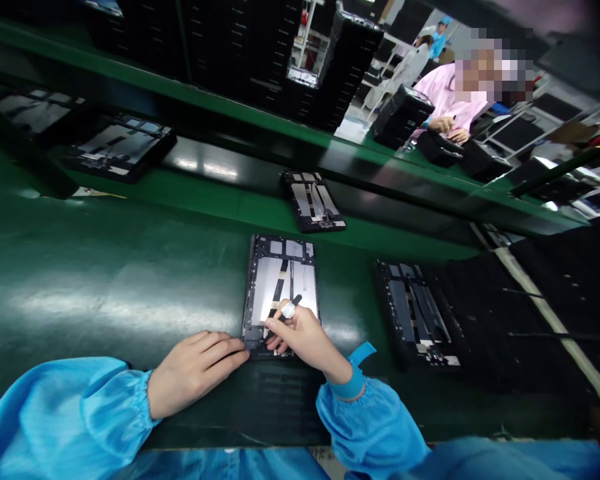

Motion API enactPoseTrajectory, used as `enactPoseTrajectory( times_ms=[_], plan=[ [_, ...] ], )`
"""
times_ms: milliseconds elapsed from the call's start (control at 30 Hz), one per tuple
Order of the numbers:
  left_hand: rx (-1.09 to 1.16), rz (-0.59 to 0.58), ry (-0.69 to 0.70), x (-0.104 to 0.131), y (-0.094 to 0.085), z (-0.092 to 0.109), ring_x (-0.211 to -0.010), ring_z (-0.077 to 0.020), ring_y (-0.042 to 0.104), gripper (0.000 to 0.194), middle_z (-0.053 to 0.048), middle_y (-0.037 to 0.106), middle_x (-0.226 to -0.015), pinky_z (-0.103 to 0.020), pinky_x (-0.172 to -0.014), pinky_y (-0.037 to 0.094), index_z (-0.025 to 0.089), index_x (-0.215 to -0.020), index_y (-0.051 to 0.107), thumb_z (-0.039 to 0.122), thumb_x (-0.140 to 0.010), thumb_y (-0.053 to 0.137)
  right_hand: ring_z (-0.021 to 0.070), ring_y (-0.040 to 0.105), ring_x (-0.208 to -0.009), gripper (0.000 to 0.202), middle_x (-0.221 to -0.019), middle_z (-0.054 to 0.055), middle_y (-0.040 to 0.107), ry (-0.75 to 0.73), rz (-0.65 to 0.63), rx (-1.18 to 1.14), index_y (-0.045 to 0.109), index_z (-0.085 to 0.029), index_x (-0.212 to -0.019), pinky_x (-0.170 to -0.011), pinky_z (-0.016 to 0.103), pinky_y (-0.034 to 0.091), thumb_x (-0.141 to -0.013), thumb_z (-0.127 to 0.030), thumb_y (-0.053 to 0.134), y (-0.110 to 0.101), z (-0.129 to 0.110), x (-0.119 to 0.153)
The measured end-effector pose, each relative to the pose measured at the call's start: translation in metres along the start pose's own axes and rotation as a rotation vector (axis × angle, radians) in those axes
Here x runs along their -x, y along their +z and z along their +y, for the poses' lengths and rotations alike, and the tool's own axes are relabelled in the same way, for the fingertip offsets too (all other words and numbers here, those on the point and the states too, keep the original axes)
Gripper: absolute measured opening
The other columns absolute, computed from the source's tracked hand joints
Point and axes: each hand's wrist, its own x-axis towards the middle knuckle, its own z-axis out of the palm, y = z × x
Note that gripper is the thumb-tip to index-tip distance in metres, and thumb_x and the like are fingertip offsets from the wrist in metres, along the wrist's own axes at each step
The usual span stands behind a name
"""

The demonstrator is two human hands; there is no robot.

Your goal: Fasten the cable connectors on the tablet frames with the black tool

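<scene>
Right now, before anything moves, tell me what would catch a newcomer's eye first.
Probably the opened flat device near the middle of the green bench, with the right hand holding a slim dark tool over its lower part and the left hand at its lower-left corner. Next, perhaps, the bright blue sleeves along the bottom and the person in pink at upper right.

Bench top point(90, 267): green, glossy, pale light glare. Dark shiny strip point(250, 172) along its back. Green-edged shelf point(145, 75) above, slanting across view, carrying tall black stacks point(240, 53). Room beyond: bright, cluttered.
</scene>
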Motion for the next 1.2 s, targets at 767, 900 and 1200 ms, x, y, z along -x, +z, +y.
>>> enactPoseTrajectory(
  times_ms=[767, 900, 1200],
  plan=[
    [-0.149, -0.062, 0.050, 0.004, -0.001, 0.003, -0.105, -0.0226, 0.061, 0.045, -0.009, 0.069, -0.118, -0.035, -0.089, 0.047, 0.018, -0.139, 0.059, 0.001, -0.104, 0.036, 0.0188, 0.075, -0.059, 0.037, -0.060, -0.001, 0.067, -0.010, -0.001, 0.010, 0.057, -0.020, -0.084, -0.049, 0.022, 0.058, -0.085, -0.054, 0.071, 0.001, -0.001, 0.001],
    [-0.166, -0.063, 0.039, 0.005, 0.003, 0.004, -0.103, -0.0236, 0.059, 0.045, -0.010, 0.068, -0.118, -0.037, -0.086, 0.044, 0.017, -0.137, 0.060, 0.001, -0.104, 0.032, 0.0198, 0.075, -0.063, 0.038, -0.064, -0.001, 0.067, -0.021, 0.034, -0.013, 0.058, -0.020, -0.084, -0.051, 0.023, 0.058, -0.084, -0.055, 0.072, -0.002, -0.002, 0.006],
    [-0.130, -0.071, 0.013, 0.005, 0.007, 0.003, -0.106, -0.0245, 0.059, 0.043, -0.011, 0.066, -0.121, -0.037, -0.090, 0.043, 0.018, -0.136, 0.060, 0.001, -0.104, 0.036, 0.0209, 0.073, -0.069, 0.027, -0.072, 0.001, 0.067, -0.127, 0.167, 0.115, 0.062, -0.022, -0.085, -0.057, 0.028, 0.058, -0.091, -0.048, 0.069, -0.017, 0.009, 0.032]
  ],
)
